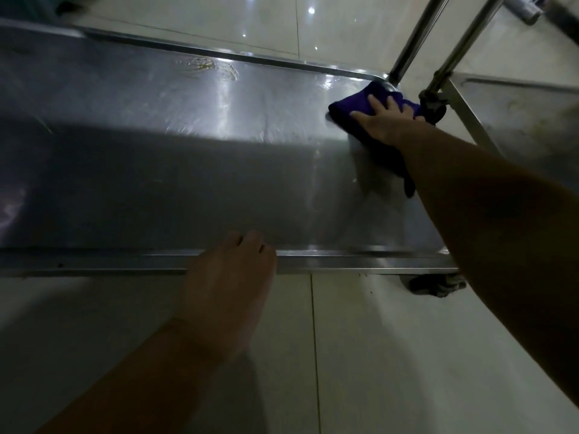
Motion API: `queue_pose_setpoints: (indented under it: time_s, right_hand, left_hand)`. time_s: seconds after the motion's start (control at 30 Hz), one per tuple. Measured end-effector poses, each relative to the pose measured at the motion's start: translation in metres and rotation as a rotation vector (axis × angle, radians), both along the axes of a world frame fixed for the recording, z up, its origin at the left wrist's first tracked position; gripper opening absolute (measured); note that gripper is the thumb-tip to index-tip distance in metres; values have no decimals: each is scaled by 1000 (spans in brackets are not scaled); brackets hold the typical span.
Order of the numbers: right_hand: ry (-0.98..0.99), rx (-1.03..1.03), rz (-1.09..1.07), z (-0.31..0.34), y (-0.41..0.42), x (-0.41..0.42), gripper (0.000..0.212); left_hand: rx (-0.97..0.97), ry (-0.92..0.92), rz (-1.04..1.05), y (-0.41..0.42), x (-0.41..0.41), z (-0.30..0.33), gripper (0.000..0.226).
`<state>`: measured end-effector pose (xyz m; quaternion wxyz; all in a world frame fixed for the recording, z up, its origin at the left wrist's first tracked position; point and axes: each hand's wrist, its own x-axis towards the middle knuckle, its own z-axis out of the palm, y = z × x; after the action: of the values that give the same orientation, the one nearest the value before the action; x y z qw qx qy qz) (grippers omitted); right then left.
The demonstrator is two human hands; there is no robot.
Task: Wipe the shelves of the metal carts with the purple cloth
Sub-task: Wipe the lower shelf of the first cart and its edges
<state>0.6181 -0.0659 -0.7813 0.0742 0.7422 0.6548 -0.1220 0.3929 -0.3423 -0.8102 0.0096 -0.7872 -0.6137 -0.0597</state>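
A low steel cart shelf [175, 145] fills the middle of the view. The purple cloth [354, 103] lies in its far right corner, beside the cart's upright post [410, 48]. My right hand [383, 120] presses flat on the cloth with its fingers spread. My left hand [232, 270] grips the shelf's near rim [94, 261], fingers curled over the edge. A wet smear [203, 65] shows near the far rim.
A second metal cart [517, 120] stands close on the right, its post and caster [434, 103] next to the cloth. A caster [435, 285] sits under the near right corner. Glossy tiled floor [391, 355] surrounds the carts.
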Motion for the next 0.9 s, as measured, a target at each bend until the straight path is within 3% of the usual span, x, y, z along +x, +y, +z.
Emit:
queue_pose_setpoints:
  time_s: [0.17,0.47,0.6,0.77,0.9]
  right_hand:
    - [-24,32,20,-2,-35,22,75]
    - [-119,47,-36,-15,-196,29,73]
    - [-191,101,7,-14,-246,8,71]
    - [-76,227,238,-32,-292,-34,73]
    - [-106,279,462,-39,-283,4,65]
  left_hand:
    - [8,-10,-4,2,-1,0,31]
    - [8,68,-69,2,-3,6,40]
    - [99,109,-89,-2,0,2,27]
    - [64,72,-78,1,-3,1,19]
    - [35,47,-182,-1,-15,5,21]
